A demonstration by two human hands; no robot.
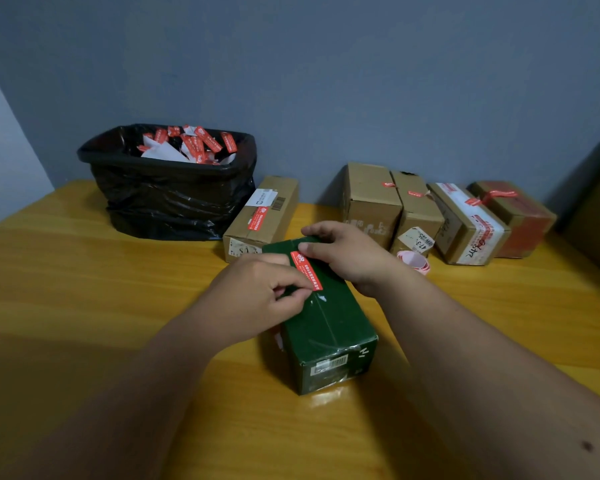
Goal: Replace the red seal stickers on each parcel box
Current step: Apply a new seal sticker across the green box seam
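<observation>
A dark green parcel box lies lengthwise on the yellow wooden table in front of me. A red seal sticker runs across its top seam. My left hand pinches the sticker's near end between thumb and fingers. My right hand rests on the far end of the box, with its thumb pressing the sticker's far end. A brown box with a red sticker lies just behind the green one.
A bin lined with a black bag holds several used red stickers at the back left. Several brown boxes with red seals stand along the wall at the back right. A pink sticker roll lies beside them.
</observation>
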